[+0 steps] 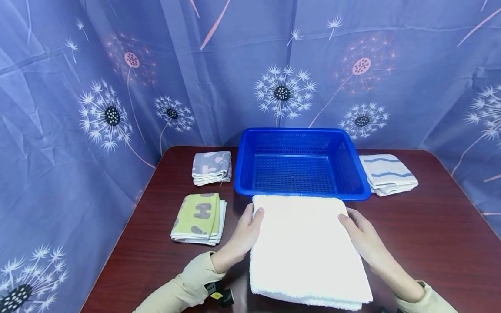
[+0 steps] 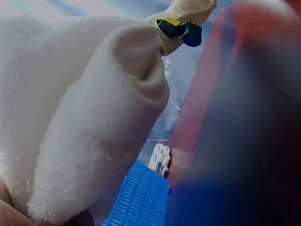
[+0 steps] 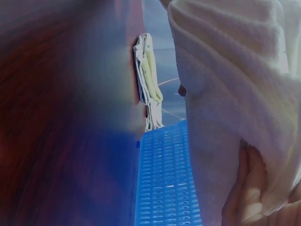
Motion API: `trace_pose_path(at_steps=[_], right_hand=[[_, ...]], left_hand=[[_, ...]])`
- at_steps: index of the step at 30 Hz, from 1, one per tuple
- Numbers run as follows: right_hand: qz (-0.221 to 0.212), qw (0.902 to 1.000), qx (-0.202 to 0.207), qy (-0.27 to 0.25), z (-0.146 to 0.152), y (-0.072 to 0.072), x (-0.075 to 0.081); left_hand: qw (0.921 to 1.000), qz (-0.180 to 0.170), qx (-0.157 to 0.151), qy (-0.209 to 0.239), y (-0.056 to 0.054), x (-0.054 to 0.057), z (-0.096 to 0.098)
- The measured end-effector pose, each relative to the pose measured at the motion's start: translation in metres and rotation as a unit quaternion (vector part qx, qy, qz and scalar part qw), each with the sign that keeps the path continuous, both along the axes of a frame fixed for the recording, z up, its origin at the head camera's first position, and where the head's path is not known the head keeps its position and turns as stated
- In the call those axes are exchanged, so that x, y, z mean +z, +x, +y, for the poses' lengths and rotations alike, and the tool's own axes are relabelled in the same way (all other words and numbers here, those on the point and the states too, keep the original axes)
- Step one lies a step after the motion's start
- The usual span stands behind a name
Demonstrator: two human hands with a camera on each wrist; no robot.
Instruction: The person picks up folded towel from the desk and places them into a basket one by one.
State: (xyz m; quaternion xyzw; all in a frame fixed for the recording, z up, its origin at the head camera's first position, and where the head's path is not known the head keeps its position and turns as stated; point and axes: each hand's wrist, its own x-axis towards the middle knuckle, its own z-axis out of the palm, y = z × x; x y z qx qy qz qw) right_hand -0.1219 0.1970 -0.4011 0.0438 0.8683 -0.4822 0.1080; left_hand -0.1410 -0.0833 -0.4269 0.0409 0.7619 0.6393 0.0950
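A thick white towel (image 1: pixel 305 248), folded into a rough square, is held between both hands in front of the blue basket (image 1: pixel 242 191). My left hand (image 1: pixel 248 230) grips its left edge, thumb on top and fingers underneath. On the opposite edge my right hand (image 1: pixel 362 234) holds it the same way, and in the right wrist view the fingers (image 3: pixel 254 188) tuck beneath the cloth. The left wrist view shows the towel's rolled fold (image 2: pixel 103 117) close up. The towel's far edge overlaps the basket's near rim in the head view.
Left of the basket lie a folded grey patterned towel (image 1: pixel 212 167) and a folded yellow-green towel (image 1: pixel 197 217). A white towel with blue stripes (image 1: pixel 389 174) lies to its right. A blue dandelion curtain (image 1: pixel 235 87) hangs behind the dark red table (image 1: pixel 438 226).
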Motion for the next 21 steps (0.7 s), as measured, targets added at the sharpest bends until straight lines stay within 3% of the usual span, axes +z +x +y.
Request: trace_pose_path(at_steps=[12, 21], right_hand=[[0.009, 0.9996, -0.007, -0.024, -0.002, 0.001, 0.007], [0.011, 0.9993, -0.007, -0.034, -0.002, 0.003, 0.011]], left_hand=[[0.9997, 0.022, -0.003, 0.003, 0.002, 0.008, -0.002], [0.9999, 0.015, -0.003, -0.002, 0.003, 0.011, -0.001]])
